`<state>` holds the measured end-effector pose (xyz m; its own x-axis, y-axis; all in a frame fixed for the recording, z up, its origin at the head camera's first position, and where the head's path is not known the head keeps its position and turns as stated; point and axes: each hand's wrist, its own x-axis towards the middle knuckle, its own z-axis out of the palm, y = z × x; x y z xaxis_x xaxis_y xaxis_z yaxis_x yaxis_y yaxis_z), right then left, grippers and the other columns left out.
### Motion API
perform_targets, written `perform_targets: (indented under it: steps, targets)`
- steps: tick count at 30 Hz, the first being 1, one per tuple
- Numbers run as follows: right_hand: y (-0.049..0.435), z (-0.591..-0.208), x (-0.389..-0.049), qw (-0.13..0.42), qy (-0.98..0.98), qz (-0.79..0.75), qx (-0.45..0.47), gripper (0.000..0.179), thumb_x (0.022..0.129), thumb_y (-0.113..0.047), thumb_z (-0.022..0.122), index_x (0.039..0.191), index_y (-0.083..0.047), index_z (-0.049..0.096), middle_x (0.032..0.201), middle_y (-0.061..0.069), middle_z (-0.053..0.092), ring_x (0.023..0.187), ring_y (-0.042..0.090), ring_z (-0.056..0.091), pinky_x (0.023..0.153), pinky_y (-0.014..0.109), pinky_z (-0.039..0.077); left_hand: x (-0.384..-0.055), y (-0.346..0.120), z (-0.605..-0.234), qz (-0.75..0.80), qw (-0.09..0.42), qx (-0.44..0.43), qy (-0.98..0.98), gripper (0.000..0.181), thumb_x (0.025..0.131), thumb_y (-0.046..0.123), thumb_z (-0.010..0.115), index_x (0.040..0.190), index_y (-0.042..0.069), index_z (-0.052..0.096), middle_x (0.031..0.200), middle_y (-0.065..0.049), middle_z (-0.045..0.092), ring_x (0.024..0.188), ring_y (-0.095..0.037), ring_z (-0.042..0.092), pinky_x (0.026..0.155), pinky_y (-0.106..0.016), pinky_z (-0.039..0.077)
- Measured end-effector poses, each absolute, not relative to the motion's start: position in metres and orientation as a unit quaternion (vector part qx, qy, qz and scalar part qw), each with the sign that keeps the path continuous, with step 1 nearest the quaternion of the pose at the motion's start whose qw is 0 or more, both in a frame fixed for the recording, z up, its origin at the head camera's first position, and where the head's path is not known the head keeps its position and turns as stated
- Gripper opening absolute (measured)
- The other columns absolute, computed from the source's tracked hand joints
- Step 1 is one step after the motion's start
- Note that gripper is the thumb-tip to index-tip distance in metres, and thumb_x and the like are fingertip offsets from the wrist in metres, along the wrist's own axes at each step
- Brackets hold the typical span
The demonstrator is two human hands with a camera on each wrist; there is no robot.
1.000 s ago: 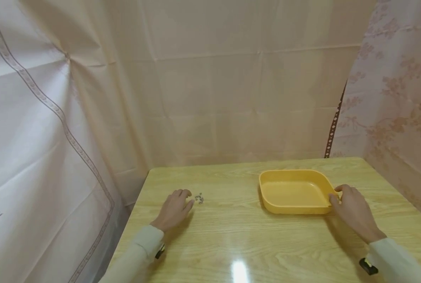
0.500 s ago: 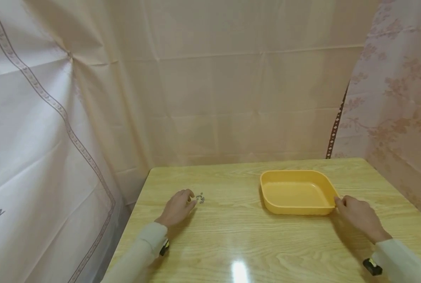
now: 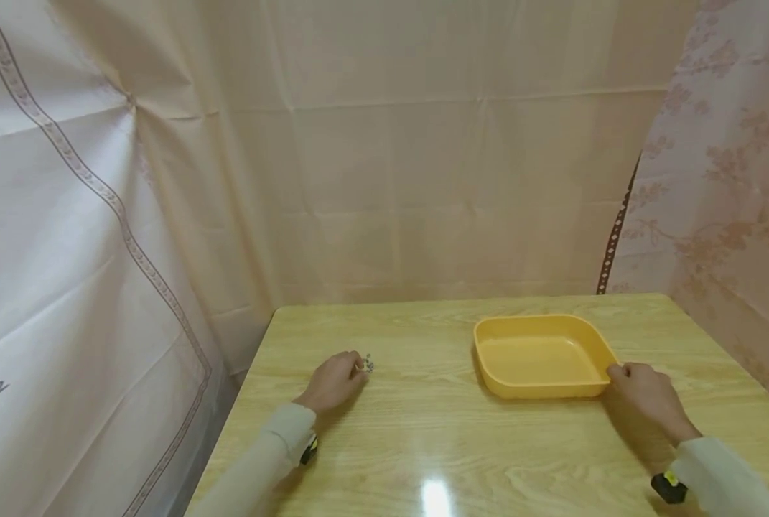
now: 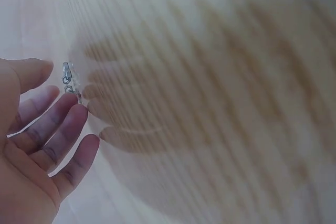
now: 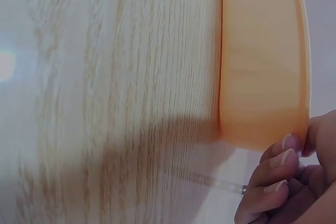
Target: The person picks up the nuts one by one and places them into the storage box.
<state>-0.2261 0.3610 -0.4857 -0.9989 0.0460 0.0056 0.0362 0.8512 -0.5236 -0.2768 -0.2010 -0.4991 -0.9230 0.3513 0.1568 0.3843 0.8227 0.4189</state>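
Observation:
A small cluster of silver metal clasps [image 3: 369, 363] lies on the table at the left. My left hand [image 3: 332, 382] is right beside them, its fingers bent a little. In the left wrist view a gap shows between the thumb and fingers of the left hand [image 4: 42, 140], with the clasps [image 4: 66, 73] just past the fingertips. Nothing is seen held there. My right hand [image 3: 649, 396] pinches the near right corner of a yellow plastic tray [image 3: 546, 391] between thumb and fingers. In the right wrist view the fingers curl at the rim of the tray [image 5: 265, 66].
The wood-grain table [image 3: 436, 431] ends at a back edge below a beige curtain [image 3: 423, 179]. A pale curtain [image 3: 67, 287] hangs at the left and a flowered one [image 3: 733, 179] at the right. The tray stands at the table's right.
My left hand has moved slightly right, closer to the clasps, now covering part of them. My right hand has gone from loosely around the tray's corner to pinching it.

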Motion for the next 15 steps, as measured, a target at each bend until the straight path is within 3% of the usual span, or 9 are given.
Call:
perform_targets:
  steps: [15]
  targets:
    - [0.3567, -0.4875, -0.2249, 0.012, -0.958, 0.284, -0.033, 0.046, 0.108, -0.031, 0.031, 0.07, -0.01, 0.048, 0.063, 0.004, 0.044, 0.059, 0.021, 0.044, 0.056, 0.034, 0.035, -0.2827, -0.1954, -0.5039, -0.193, 0.059, -0.217, -0.955, 0.012, 0.096, 0.022, 0.075, 0.09, 0.016, 0.066, 0.081, 0.007, 0.056, 0.072, -0.009, 0.051, 0.063, -0.027, 0.047]
